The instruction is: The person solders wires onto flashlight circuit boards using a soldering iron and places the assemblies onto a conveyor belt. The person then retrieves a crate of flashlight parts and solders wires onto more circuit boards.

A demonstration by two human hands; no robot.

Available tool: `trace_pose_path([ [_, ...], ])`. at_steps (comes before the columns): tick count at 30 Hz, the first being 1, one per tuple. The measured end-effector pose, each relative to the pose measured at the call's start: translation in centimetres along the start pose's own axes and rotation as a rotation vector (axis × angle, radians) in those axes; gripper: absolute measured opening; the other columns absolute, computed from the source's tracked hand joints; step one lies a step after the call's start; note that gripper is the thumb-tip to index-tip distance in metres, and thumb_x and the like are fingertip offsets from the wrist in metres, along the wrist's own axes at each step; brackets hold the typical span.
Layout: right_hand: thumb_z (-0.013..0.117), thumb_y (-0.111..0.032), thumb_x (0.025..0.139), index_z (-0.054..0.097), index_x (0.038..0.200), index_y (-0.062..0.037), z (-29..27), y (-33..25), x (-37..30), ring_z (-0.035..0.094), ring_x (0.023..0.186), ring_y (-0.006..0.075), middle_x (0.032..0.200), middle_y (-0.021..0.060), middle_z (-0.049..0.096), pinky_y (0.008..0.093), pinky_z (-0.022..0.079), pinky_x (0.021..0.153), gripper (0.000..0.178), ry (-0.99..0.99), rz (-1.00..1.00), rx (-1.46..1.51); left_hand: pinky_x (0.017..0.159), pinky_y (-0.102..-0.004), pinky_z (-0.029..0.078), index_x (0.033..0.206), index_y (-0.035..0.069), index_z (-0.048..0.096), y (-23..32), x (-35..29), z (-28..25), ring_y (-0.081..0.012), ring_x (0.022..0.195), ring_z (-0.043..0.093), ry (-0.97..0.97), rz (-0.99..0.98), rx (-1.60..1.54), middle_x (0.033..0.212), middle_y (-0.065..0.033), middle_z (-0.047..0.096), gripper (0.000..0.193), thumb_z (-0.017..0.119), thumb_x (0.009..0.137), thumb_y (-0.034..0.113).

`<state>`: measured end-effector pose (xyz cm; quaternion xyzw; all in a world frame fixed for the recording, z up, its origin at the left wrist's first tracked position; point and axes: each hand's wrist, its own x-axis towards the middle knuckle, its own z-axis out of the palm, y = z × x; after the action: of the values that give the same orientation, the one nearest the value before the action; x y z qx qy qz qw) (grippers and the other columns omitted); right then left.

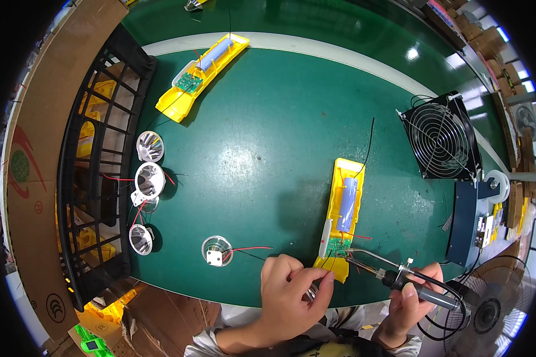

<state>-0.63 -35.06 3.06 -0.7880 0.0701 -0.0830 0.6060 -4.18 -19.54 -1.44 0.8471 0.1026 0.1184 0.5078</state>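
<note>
A yellow flashlight housing half (354, 169) lies lengthwise before me, with a blue cylindrical battery (347, 205) and a small green circuit board (337, 245) inside. My right hand (412, 300) grips a soldering iron (433, 296), whose tip points left at the board's lower end. A curved metal feed tube (372, 256) on the iron reaches the same spot. Beside the housing's near end, my left hand (296, 293) is closed, thumb and forefinger pinched by a thin dark wire. A shiny reflector cup (311, 291) shows partly between its fingers; the rest is hidden.
Another yellow housing (181, 104) with battery and board lies at the far left. Several silver reflectors (149, 180) stand beside a black crate (104, 113); one reflector (215, 253) with red and black wires lies nearer. A black fan (439, 140) and blue solder-feeder box (466, 223) stand right.
</note>
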Motion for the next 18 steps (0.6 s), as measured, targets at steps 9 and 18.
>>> trace_pose_path([
  [9,0.062,-0.030,0.073,0.039,0.077,-0.0026,-0.42,0.22,-0.16,0.031,0.037,0.0020,0.053,0.0006,0.041,0.0143,0.021,0.036,0.036,-0.012,0.005,0.035,0.052,-0.0279,0.029,0.070,0.007,0.062,0.05,0.04,-0.08,-0.0172,0.062,0.038,0.018,0.014,-0.014,0.066,-0.0030,0.039,0.013,0.071,0.062,0.003],
  [18,0.063,-0.031,0.072,0.039,0.077,-0.0032,-0.26,0.14,-0.07,0.031,0.036,0.0022,0.052,0.0008,0.042,0.0143,0.023,0.036,0.037,-0.004,-0.024,0.050,0.052,-0.0281,0.029,0.068,0.007,0.061,0.13,0.15,-0.04,-0.0170,0.061,0.038,0.001,0.013,-0.021,0.066,-0.0030,0.040,0.012,0.071,0.062,0.004],
])
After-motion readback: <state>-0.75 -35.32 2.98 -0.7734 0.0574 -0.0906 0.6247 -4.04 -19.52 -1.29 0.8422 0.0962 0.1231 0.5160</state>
